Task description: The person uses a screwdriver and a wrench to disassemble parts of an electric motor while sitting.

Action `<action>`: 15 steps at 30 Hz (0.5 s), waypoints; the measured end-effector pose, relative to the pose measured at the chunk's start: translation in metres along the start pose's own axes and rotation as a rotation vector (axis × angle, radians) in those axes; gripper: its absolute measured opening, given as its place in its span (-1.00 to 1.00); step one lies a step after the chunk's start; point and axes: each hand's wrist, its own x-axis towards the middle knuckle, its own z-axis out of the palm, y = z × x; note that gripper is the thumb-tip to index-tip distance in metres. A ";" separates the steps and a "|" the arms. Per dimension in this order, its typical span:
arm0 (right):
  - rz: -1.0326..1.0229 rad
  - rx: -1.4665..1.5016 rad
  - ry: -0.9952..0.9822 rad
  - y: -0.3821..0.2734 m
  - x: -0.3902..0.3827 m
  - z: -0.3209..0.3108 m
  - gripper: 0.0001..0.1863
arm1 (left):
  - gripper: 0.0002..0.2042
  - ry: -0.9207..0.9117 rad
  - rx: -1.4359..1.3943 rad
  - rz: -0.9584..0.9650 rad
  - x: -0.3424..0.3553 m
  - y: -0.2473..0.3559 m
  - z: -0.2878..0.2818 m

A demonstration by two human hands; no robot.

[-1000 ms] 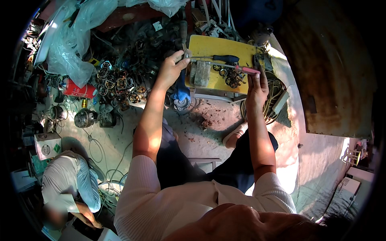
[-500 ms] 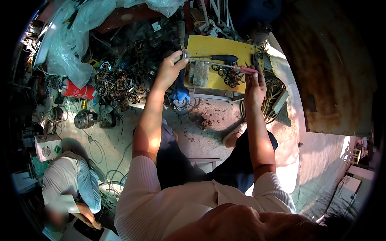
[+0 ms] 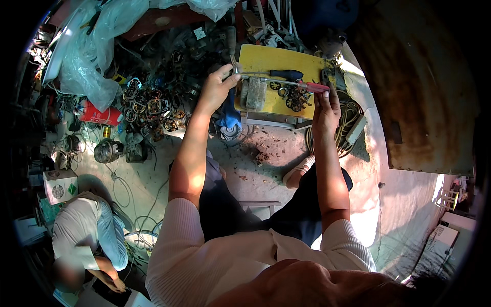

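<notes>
My right hand [image 3: 325, 110] grips a screwdriver by its red handle [image 3: 316, 87], and the shaft points left across the yellow board [image 3: 255, 53]. My left hand [image 3: 217, 88] is closed, thumb and fingers pressed together at the board's left edge beside the screwdriver's far end. What it pinches is too small to make out. Just above those fingers is a tool with a dark handle [image 3: 231, 38]. A worn grey block [image 3: 254, 94] rests on the board below the shaft. Another screwdriver with a dark blue handle [image 3: 286, 74] lies behind, and several small black ring-shaped parts [image 3: 294, 97] are on the right.
Heaped motor parts [image 3: 153, 107] and plastic sheeting [image 3: 97, 71] fill the left side. A blue cloth [image 3: 231, 118] hangs by the board's left edge. Coiled cable [image 3: 345, 146] lies at right, near a rusty panel [image 3: 424, 102]. Another person [image 3: 84, 230] bends over at lower left.
The red-handled screwdriver and my right hand have shifted very slightly right. My left hand stays almost where it was. The other person's hand has moved a little.
</notes>
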 end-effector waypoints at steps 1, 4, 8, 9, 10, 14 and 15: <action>-0.004 0.004 -0.008 -0.001 -0.001 0.003 -0.52 | -0.71 0.002 0.001 -0.003 0.000 0.000 0.000; 0.083 -0.046 0.131 -0.015 -0.013 0.022 -0.54 | -0.71 0.008 0.007 -0.008 -0.001 0.001 -0.001; 0.118 -0.062 0.179 -0.007 -0.006 0.008 -0.58 | -0.71 -0.022 0.038 -0.017 0.000 -0.001 -0.002; 0.073 -0.049 0.140 -0.004 -0.005 0.005 -0.59 | -0.71 -0.036 0.053 -0.026 0.000 -0.001 -0.003; 0.027 -0.037 0.101 -0.002 -0.004 0.002 -0.60 | -0.70 -0.036 0.054 -0.027 0.001 -0.002 -0.004; -0.015 0.010 0.075 0.004 -0.001 -0.002 -0.62 | -0.71 -0.008 0.001 -0.011 0.001 -0.002 0.001; -0.020 0.030 0.070 0.002 -0.001 0.001 -0.62 | -0.71 0.007 -0.025 -0.001 0.001 -0.001 0.002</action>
